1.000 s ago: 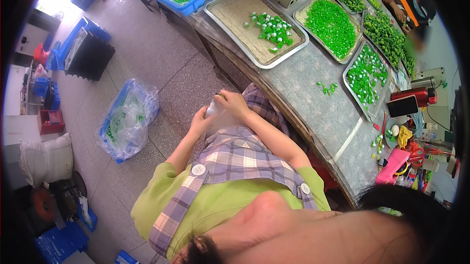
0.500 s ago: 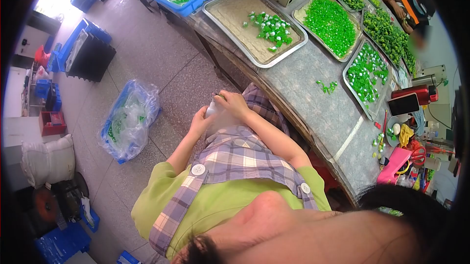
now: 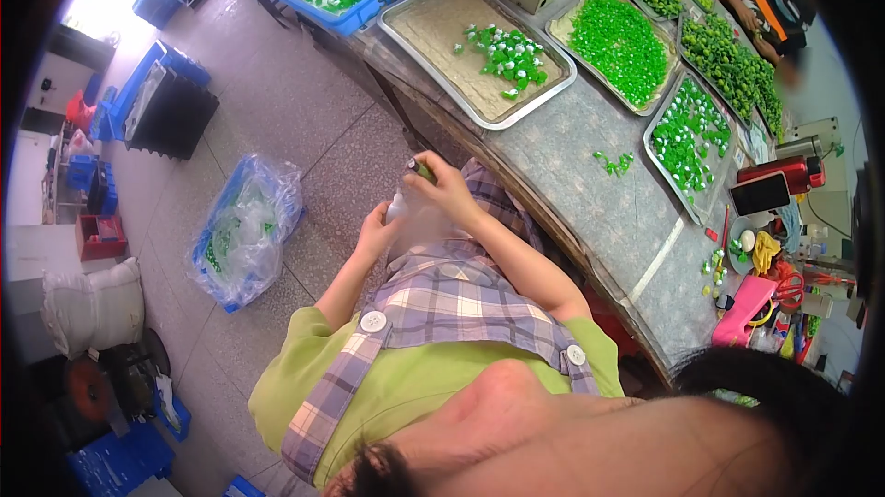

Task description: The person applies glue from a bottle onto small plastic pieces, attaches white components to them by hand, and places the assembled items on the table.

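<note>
Both hands are in front of the plaid apron [image 3: 433, 294], over the lap. My left hand [image 3: 375, 228] is closed on a small white object [image 3: 395, 207], too small and blurred to name. Just to its right and above, my right hand [image 3: 444, 193] wraps round a short green cylinder with a dark end [image 3: 420, 171]. The two hands are apart. Part of the area between them is blurred. On the table to the right, a metal tray [image 3: 544, 100] holds green pieces with white parts [image 3: 509, 56] on a tan surface.
The table edge [image 3: 553, 211] runs along my right. On the floor at left stands a blue crate lined with plastic [image 3: 249, 230]. More trays of green pieces [image 3: 619, 47], a blue tray [image 3: 346, 22] and a phone [image 3: 761, 195] lie on the table. Another person's arm [image 3: 737, 4] is at the far right.
My right hand has moved up and away from the left one, with the green cylinder now showing more. My left hand stays nearly in place.
</note>
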`<state>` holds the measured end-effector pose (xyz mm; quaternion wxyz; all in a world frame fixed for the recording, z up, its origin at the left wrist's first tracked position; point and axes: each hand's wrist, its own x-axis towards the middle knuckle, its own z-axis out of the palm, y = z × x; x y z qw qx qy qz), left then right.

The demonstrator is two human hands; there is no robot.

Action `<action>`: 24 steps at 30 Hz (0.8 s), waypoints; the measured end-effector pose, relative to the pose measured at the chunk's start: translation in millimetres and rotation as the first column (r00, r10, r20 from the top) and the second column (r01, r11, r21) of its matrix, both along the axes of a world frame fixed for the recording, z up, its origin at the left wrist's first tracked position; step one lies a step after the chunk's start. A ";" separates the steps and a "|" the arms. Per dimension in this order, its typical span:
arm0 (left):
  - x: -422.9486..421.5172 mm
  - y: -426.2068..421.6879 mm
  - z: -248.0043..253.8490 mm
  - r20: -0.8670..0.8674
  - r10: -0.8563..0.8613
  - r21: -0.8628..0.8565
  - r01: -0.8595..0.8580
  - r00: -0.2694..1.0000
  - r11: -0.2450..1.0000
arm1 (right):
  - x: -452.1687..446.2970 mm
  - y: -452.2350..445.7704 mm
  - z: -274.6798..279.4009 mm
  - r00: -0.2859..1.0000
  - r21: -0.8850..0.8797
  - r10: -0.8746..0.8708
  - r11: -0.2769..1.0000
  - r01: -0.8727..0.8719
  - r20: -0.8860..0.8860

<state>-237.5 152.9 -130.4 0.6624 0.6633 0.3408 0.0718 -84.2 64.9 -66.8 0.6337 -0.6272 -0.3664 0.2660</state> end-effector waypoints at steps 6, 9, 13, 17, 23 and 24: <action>22.4 7.1 29.6 0.155 0.038 0.073 -0.049 0.987 0.996 | 63.9 -106.0 206.8 0.972 0.918 -0.231 0.374 0.129 -0.042; 45.7 9.3 65.2 0.285 -0.010 0.133 -0.029 0.959 0.991 | 44.7 -184.7 278.1 0.971 0.997 -0.228 0.049 -0.062 0.072; 86.8 -3.6 99.4 0.438 -0.159 0.101 0.127 0.885 0.987 | 17.3 -238.2 294.6 0.838 0.985 -0.517 0.068 -0.162 0.173; 128.4 -37.0 127.2 0.526 -0.300 0.115 0.283 0.796 0.952 | 6.0 -266.6 299.0 0.719 0.979 -0.667 0.079 -0.190 0.194; 183.1 -101.2 146.0 0.495 -0.578 0.120 0.608 0.649 0.785 | -2.1 -300.4 297.7 0.596 0.971 -0.781 0.050 -0.233 0.183; 189.4 -115.2 147.1 0.500 -0.614 0.127 0.650 0.610 0.749 | -2.0 -310.3 297.7 0.571 0.970 -0.801 0.049 -0.237 0.180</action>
